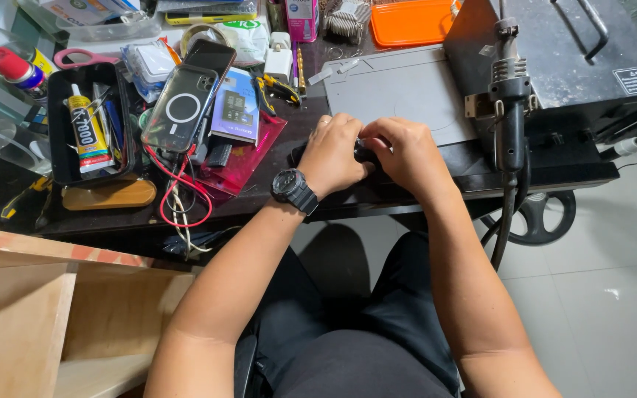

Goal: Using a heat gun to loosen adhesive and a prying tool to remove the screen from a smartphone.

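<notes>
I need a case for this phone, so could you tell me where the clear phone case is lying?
In the head view, the clear phone case lies left of both hands, propped between the black tray of glue tubes and a purple booklet.

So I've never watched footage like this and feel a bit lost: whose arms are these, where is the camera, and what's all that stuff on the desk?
The camera sits on the person's head and looks down, so both arms are their own. The left hand, with a black wristwatch, and the right hand close together on a small dark object at the edge of a dark desk; what it is stays hidden. Behind lies a grey work mat. To the left sit a clear phone case, a black tray holding a glue tube, and red wire. On the right hangs a black hot-air tool.
</notes>
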